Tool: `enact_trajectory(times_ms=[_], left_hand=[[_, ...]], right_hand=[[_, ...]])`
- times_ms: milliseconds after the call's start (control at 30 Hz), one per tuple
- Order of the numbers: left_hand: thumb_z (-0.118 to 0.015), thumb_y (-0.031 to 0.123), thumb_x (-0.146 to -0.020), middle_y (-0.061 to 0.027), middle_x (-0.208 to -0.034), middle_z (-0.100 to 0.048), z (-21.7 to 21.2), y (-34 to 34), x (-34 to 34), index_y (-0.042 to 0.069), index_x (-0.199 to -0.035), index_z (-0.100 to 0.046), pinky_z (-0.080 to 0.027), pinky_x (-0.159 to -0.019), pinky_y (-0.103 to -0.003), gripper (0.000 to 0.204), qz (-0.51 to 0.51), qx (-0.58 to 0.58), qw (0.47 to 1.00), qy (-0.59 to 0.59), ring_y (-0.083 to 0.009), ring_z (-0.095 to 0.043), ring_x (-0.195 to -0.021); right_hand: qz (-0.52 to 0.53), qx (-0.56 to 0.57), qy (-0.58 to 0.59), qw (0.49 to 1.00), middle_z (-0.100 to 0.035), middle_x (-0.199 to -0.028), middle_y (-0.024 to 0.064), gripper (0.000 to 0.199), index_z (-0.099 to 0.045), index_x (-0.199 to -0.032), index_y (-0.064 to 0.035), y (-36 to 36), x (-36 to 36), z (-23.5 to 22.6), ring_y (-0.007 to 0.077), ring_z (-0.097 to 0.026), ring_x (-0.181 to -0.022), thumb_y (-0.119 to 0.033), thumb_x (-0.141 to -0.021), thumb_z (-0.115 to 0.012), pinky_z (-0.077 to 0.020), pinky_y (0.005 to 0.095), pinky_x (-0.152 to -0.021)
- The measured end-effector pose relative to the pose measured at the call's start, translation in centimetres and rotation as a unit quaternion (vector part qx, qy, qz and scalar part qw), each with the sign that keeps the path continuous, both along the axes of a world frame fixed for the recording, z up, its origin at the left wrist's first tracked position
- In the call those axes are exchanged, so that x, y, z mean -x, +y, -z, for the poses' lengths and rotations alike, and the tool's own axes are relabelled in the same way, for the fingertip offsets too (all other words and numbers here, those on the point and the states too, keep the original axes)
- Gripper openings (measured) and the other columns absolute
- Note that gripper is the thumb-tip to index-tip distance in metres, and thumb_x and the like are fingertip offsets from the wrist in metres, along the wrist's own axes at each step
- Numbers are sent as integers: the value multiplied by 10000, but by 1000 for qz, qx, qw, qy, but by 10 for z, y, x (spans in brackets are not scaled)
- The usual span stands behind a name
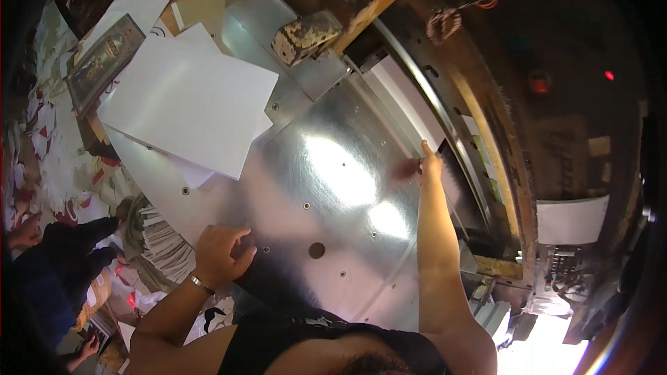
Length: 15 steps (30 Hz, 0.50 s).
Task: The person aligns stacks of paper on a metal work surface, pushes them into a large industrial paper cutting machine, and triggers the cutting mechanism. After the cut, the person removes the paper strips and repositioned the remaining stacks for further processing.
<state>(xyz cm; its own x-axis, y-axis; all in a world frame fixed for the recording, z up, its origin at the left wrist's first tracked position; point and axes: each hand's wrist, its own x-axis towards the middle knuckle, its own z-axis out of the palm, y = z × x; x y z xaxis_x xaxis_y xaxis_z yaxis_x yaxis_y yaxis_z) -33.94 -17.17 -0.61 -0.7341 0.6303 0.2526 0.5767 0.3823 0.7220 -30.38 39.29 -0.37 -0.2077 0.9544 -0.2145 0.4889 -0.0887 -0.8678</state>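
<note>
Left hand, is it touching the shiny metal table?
Touching. The head view shows the left hand resting, fingers curled, on the near edge of the metal table.

Strong overhead light throws two white glare patches on the shiny, round-edged steel machine table [333,187]; the dark machine body [556,97] at right sinks into shadow, edges bow and blacken, and the lower-right corner is blown out

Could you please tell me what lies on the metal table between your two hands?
Only bare, shiny metal table, dotted with small holes, between left hand and right hand, in the head view.
</note>
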Motion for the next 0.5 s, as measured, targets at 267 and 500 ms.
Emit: enact_trajectory(times_ms=[267, 500], left_hand=[[-745, 229, -774, -41, -895, -679, 2, 11, 2, 108, -1014, -688, -465, -713, -402, 275, -10, 21, 998, 58, -259, -611, -773], [-763, 250, -802, -49, -868, -679, 18, -2, -5, 126, -1008, -717, -471, -716, -397, 245, -28, 64, 996, 59, -249, -626, -775]], right_hand=[[135, 138, 181, 964, -530, -774, 62, 394, -625, -1070, -107, 30, 0, -11, 185, -517, -592, -354, -826, -810, -494, 309, -546], [91, 158, 214, 960, -587, -990, 134, 384, -576, -1211, -32, 76, -7, 10, 255, -586, -817, -233, -915, -715, -544, 337, -576]])
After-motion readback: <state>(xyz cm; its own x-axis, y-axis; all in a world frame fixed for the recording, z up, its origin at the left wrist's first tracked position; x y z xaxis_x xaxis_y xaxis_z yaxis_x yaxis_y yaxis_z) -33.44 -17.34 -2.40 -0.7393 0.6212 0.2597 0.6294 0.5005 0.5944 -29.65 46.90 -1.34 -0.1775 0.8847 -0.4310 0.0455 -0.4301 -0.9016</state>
